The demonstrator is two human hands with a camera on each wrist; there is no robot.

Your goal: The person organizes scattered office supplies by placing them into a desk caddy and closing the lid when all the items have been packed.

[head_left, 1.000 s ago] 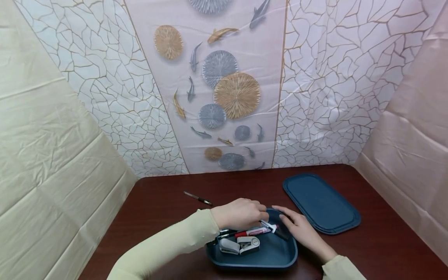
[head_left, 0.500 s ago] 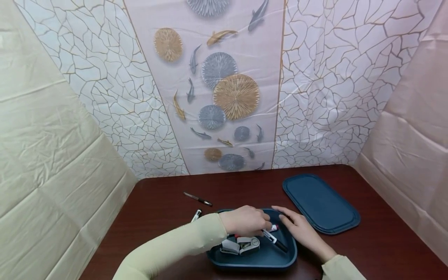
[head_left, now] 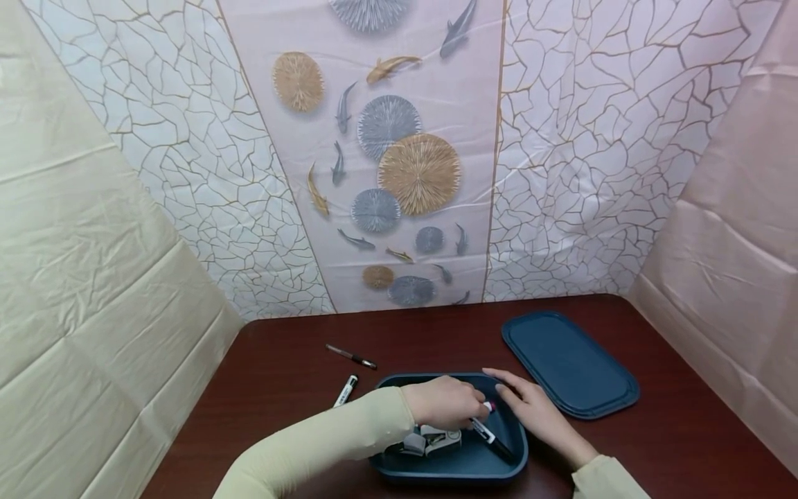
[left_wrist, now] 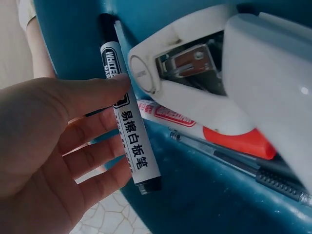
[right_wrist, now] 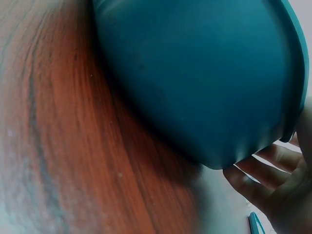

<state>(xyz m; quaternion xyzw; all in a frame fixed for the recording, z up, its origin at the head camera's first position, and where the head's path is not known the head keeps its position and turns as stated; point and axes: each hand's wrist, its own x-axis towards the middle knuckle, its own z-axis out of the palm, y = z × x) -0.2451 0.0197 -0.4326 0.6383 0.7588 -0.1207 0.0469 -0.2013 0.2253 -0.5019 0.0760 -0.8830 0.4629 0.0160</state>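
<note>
In the head view my left hand [head_left: 445,402] is over the blue box [head_left: 449,475]. It pinches a black-capped whiteboard marker [left_wrist: 129,117] between thumb and fingers, the cap pointing down at the box floor. Beside the marker in the left wrist view are a white stapler [left_wrist: 190,58] and a smooth white piece [left_wrist: 273,73]; whether they are joined I cannot tell. Under them lie a red whiteboard marker [left_wrist: 170,116] and a clear pen [left_wrist: 234,163]. My right hand [head_left: 533,409] holds the box's right side, thumb over the rim, fingers along the outer wall [right_wrist: 204,97].
A blue lid [head_left: 570,364] lies flat behind the box to the right. On the dark wooden table, left of the box, are a black pen [head_left: 351,356] and another marker [head_left: 346,390], partly behind my left sleeve. Patterned cloth hangs around the table.
My left hand has moved right and toward me with the marker, lowering it into the box. The marker on the table has come out from behind my sleeve. My right hand has stayed put.
</note>
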